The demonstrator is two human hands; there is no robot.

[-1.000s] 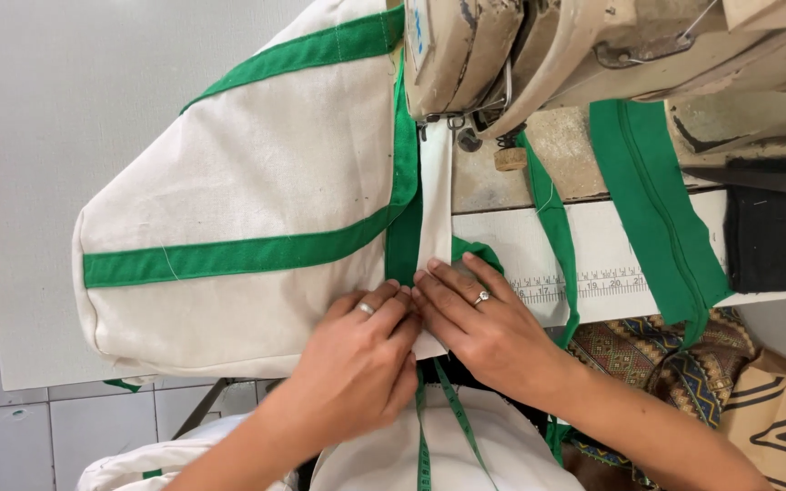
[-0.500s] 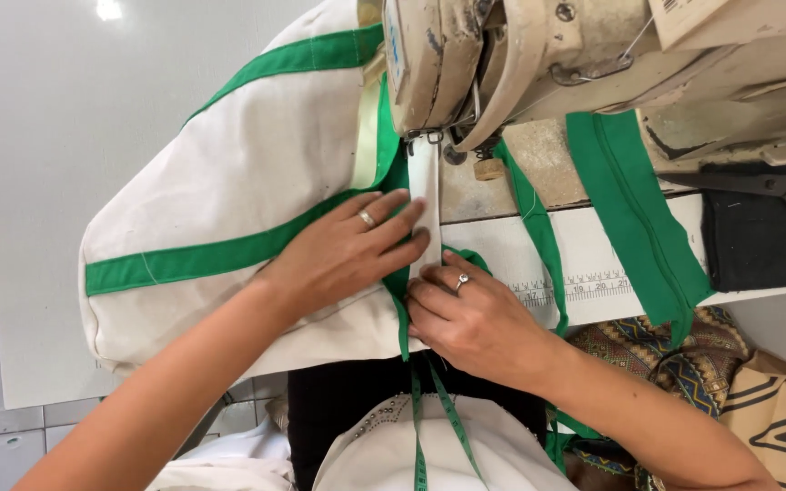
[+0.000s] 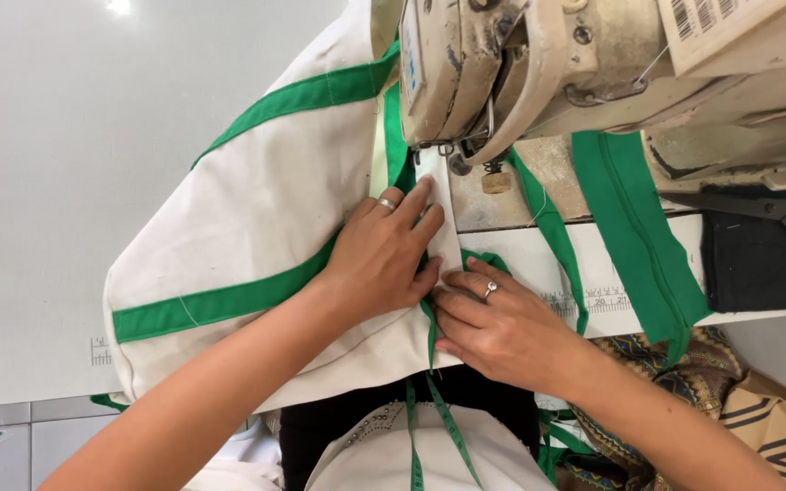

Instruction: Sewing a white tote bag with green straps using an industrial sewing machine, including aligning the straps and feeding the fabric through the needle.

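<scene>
1. Since half a second ago, left hand [image 3: 382, 256] slid up toward the sewing machine [image 3: 539, 73].
2. Both hands pressed flat, fingers together, on the cream bag [image 3: 256, 209].
3. Right hand [image 3: 493, 327] pins the green trim [image 3: 429, 318] near the table's edge.

A cream canvas bag with green webbing straps [image 3: 256, 227] lies on the pale grey table [image 3: 75, 182], its edge running under the head of the worn beige sewing machine [image 3: 539, 64] behind it. The left hand [image 3: 384, 259] rests flat on the bag; the right hand [image 3: 493, 327] lies just beside it, nearer the person. Black-handled scissors [image 3: 775, 214] lie right of the machine, apparently on a dark cloth [image 3: 757, 268].
</scene>
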